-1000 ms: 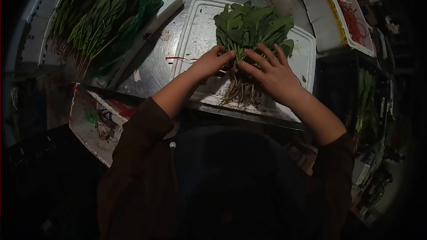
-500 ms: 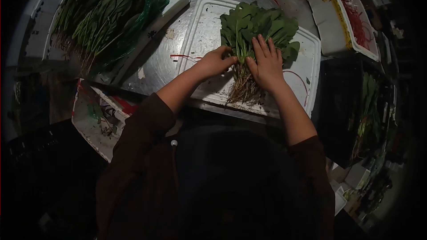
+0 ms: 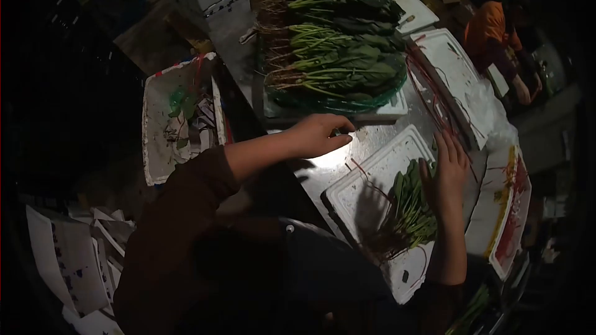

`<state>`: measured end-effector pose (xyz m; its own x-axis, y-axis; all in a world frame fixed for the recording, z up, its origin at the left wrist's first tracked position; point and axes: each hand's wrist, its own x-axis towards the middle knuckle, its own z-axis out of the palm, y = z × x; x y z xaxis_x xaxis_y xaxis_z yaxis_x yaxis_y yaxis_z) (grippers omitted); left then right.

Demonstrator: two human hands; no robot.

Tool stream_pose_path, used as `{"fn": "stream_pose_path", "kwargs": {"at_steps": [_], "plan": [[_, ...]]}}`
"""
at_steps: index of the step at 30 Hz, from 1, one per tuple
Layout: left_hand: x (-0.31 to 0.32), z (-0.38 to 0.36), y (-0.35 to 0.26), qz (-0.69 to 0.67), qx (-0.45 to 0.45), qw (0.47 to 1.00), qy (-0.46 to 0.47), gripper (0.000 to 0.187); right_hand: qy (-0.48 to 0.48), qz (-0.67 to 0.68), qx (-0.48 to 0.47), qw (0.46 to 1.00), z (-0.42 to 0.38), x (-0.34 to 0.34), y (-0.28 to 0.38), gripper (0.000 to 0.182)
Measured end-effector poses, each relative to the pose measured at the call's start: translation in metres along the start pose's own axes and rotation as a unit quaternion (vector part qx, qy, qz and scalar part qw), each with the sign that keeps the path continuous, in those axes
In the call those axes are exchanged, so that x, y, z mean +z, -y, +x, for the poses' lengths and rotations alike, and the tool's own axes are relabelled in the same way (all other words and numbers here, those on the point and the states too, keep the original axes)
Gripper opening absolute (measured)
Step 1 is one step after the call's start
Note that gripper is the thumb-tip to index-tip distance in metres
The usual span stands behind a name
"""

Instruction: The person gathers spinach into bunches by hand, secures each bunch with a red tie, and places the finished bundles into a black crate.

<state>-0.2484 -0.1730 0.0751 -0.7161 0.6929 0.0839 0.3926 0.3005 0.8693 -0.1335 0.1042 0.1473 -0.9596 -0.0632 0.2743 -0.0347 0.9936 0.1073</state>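
1. On a shiny metal table point(image 3: 329, 167) in a dim workspace lies a white rectangular foam lid point(image 3: 341, 195); a person in orange point(image 3: 487, 28) is beyond it.
2. Far left of the lid, long-stemmed leafy greens point(image 3: 347, 46) lie heaped in rows over green plastic; this portion looks done.
3. On the lid, a smaller rooted green bunch point(image 3: 413, 211) seems left to finish: no band shows around it.
4. Thin red strips point(image 3: 434, 93) lie beyond the lid.
5. The left hand point(image 3: 320, 136), half-curled and holding nothing visible, is above the table beside the lid.
6. The right hand point(image 3: 448, 177), loosely open, is by the bunch; contact cannot be told.
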Motion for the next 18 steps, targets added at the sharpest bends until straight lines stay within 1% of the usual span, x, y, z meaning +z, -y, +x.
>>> {"fn": "stream_pose_path", "kwargs": {"at_steps": [1,2,4,8,10,11,13,14,16,17,18], "plan": [[-0.015,-0.004,0.004,0.03,0.032,0.998,-0.053,0.025,-0.038,0.007,-0.034,0.999,0.029,-0.001,0.015,0.061],[-0.029,-0.008,0.009,0.029,0.036,0.997,-0.064,0.025,-0.075,0.014,-0.067,0.995,0.059,-0.001,0.033,0.062],[-0.054,-0.014,0.022,0.071,0.108,0.979,-0.156,0.024,-0.094,0.029,-0.115,0.988,0.121,0.002,0.069,0.072],[-0.084,-0.036,0.033,0.052,0.103,0.975,-0.19,0.021,-0.097,0.028,-0.186,0.977,0.245,0.026,0.129,0.089],[-0.09,-0.048,0.045,0.036,0.107,0.973,-0.199,0.021,-0.055,0.011,-0.198,0.979,0.3,0.034,0.157,0.1],[-0.092,-0.055,0.051,0.027,0.101,0.974,-0.201,0.02,-0.052,0.007,-0.203,0.978,0.323,0.037,0.17,0.1],[-0.098,-0.068,0.063,0.014,0.093,0.974,-0.208,0.02,-0.009,-0.035,-0.211,0.977,0.363,0.043,0.193,0.109],[-0.1,-0.076,0.068,0.012,0.08,0.975,-0.205,0.021,-0.006,-0.039,-0.216,0.976,0.381,0.048,0.201,0.109],[-0.105,-0.089,0.081,0.006,0.066,0.976,-0.206,0.022,0.049,-0.079,-0.222,0.971,0.409,0.057,0.212,0.117],[-0.107,-0.095,0.089,0.009,0.046,0.977,-0.206,0.022,0.052,-0.081,-0.226,0.969,0.419,0.061,0.215,0.117],[-0.109,-0.1,0.095,0.012,0.025,0.979,-0.204,0.022,0.084,-0.095,-0.235,0.964,0.425,0.063,0.22,0.119]]}}
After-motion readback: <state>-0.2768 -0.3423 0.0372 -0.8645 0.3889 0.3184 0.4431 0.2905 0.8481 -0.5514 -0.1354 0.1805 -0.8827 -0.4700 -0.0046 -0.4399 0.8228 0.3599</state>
